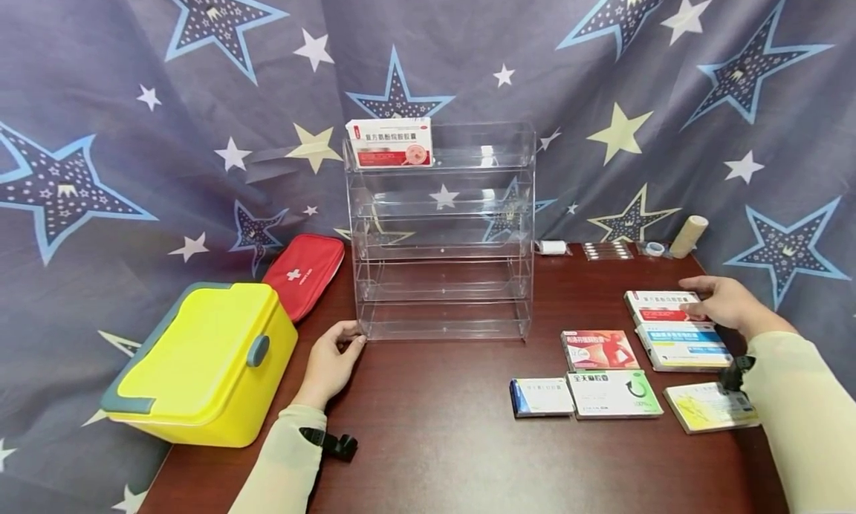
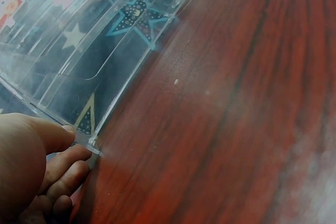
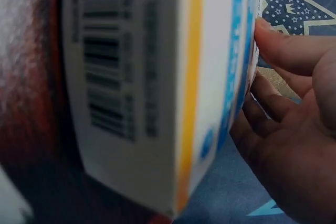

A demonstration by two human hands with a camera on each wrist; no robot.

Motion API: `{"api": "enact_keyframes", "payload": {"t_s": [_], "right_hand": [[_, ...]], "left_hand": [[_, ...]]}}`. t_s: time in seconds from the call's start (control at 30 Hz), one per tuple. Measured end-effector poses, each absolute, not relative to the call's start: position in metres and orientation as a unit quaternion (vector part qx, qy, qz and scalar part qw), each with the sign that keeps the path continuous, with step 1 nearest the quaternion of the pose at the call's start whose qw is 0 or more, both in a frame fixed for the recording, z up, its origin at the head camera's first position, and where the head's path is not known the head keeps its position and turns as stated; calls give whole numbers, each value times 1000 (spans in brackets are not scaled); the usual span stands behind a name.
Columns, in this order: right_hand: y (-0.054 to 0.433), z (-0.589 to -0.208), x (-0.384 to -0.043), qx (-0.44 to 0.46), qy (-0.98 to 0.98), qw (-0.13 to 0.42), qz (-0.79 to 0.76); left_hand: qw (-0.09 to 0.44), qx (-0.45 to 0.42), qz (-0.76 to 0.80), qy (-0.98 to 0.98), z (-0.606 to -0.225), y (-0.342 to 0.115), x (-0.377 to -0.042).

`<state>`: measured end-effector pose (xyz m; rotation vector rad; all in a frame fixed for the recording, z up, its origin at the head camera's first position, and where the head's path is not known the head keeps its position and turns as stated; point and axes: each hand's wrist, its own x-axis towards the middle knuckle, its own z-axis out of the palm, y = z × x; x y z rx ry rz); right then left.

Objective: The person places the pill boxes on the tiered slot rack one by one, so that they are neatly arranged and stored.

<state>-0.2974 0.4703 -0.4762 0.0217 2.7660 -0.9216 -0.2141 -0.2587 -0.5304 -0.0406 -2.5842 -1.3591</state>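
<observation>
A clear acrylic tiered rack point(image 1: 442, 328) stands at the back of the table. At its lower left corner, my left hand point(image 1: 333, 362) pinches the edge between thumb and fingers, as the left wrist view shows by the thumb point(image 2: 55, 136). A red-and-white medicine box point(image 1: 658, 306) lies flat on the right. My right hand point(image 1: 725, 304) holds it at its right end, thumb on the printed face and fingers at the far edge. Against its near side lies a blue-and-white medicine box point(image 1: 683, 347), large in the right wrist view with its barcode end point(image 3: 126, 77). Another red-and-white box point(image 1: 391, 144) stands on the rack's top tier.
Red point(image 1: 600, 349), green-and-white point(image 1: 614, 395), small blue-and-white point(image 1: 543, 397) and yellow-and-white point(image 1: 702, 408) boxes lie at front right. Left are a yellow lidded case point(image 1: 200, 350) and a red first-aid pouch point(image 1: 304, 276). A bandage roll point(image 1: 689, 236) stands at back right.
</observation>
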Motion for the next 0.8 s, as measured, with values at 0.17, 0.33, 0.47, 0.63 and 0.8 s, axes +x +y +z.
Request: {"api": "enact_keyframes", "payload": {"t_s": [0.17,0.33,0.47,0.63,0.8], "right_hand": [[469,-479,-296,-6,958,108,-264],[470,-478,-294,-3,957,106,-269],[471,-480,-291,-8,959,85,-271],[474,-482,-289,-7,963,58,-262],[475,-479,-292,-16,966,84,-244]], "left_hand": [[112,-17,-464,-879,-530,-260,-212],[114,-24,-465,-878,-531,-260,-213],[113,-22,-467,-877,-530,-258,-213],[110,-22,-468,-876,-529,-257,-214],[112,-19,-470,-875,-530,-259,-213]]}}
